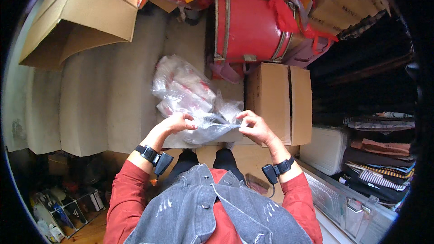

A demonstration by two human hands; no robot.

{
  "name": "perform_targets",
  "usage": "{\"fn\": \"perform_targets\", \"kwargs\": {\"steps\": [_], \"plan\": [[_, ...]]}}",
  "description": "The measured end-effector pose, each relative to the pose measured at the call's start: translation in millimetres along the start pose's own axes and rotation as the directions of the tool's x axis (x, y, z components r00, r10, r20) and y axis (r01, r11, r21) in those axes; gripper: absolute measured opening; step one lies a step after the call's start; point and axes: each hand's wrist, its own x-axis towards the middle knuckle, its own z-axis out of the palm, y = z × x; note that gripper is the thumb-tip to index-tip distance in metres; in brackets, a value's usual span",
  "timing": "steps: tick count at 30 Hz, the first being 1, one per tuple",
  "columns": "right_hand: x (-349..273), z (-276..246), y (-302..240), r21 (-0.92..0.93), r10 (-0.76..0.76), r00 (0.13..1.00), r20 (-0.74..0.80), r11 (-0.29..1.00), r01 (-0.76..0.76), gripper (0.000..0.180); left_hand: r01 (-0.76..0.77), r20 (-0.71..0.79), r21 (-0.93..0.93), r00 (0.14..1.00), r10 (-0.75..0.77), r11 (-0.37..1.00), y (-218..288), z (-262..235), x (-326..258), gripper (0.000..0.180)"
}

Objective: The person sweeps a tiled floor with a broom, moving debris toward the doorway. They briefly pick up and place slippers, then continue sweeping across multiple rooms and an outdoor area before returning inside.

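Observation:
A thin, clear plastic bag [205, 131] is stretched between my two hands, above the front of a pale surface. My left hand [181, 123] pinches its left side, thumb and fingers closed together. The right-hand end of the bag is gathered in the fingertips of my right hand [255, 127]. Just beyond my hands lies a crumpled heap of clear plastic bags [183, 86] with some red print. The heap touches the bag I hold, and I cannot make out where one ends and the other begins.
A closed cardboard box [271, 99] stands right of my right hand. Behind it sits a red case [248, 27] with ribbons. An open carton [86, 13] is at far left. Folded clothes [379, 167] and clear plastic bins [357, 212] line the right; a shoe rack [68, 212] stands lower left.

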Motion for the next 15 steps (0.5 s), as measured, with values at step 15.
{"fn": "perform_targets", "kwargs": {"steps": [15], "plan": [[25.7,92.9,-223.0,-0.057,-0.377,0.900,0.218,0.916,0.398,0.018,-0.592,-0.548,0.532,0.305,0.779,0.606,-12.2,-96.3,-60.6,0.040]]}}
